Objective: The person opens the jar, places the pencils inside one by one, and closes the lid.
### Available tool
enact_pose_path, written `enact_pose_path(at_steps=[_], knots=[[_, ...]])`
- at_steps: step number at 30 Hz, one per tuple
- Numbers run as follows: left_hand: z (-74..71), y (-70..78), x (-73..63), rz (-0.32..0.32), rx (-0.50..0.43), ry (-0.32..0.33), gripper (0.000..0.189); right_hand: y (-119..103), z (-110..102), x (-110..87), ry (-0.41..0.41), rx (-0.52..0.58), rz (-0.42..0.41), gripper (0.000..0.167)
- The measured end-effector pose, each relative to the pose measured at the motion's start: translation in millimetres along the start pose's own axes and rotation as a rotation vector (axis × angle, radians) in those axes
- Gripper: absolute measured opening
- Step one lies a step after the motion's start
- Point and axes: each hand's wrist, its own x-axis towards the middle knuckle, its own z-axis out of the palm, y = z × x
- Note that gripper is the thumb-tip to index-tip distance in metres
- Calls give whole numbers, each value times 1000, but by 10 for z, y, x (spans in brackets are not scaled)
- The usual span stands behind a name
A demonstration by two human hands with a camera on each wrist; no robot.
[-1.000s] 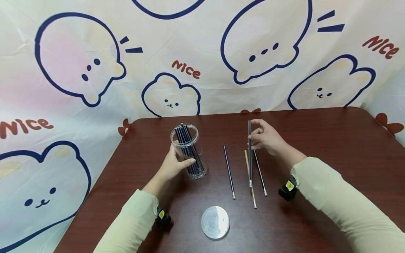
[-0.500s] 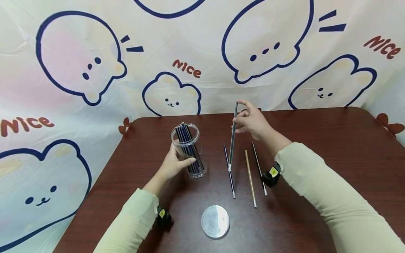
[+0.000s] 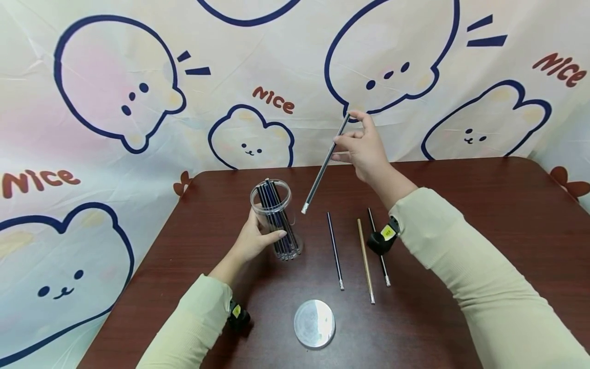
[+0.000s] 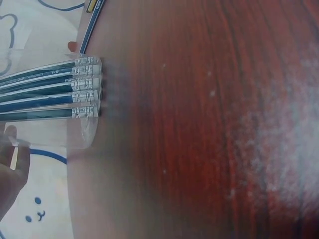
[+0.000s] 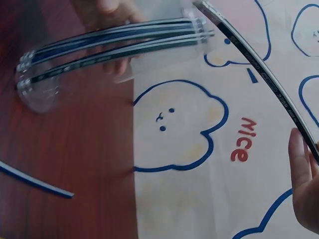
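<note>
My left hand [image 3: 251,240] grips a clear jar [image 3: 288,201] that stands at the left of the table with several dark pencils [image 3: 278,220] inside, eraser ends down. The left wrist view shows their metal ferrules lined up at the jar's base [image 4: 87,134]. My right hand [image 3: 366,148] pinches a dark pencil [image 3: 321,171] near its upper end, raised above the table's far edge. That pencil slants, its eraser end low and pointing left, beside the jar's rim. In the right wrist view, the held pencil's [image 5: 259,67] eraser end overlaps the jar's mouth.
A dark blue pencil [image 3: 335,251], a tan pencil [image 3: 365,261] and a black pencil [image 3: 384,269] lie on the brown table [image 3: 451,205]. A round clear lid [image 3: 314,324] lies near the front. Behind the table hangs a patterned cloth [image 3: 313,143].
My right hand has lifted the pencil from among the loose ones, moving up and left. The pencil has gone from upright to slanted. My left hand and the jar have stayed put.
</note>
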Motion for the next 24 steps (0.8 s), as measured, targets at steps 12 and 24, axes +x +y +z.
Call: enact_pose_path(at_steps=[12,24], knots=[[2,6,4,-23,14,-4,74,-80,229,34,56,72,-143,57],[2,-9,26,21,-60,-23,81,23,457,83,-8,-67,-260,57]])
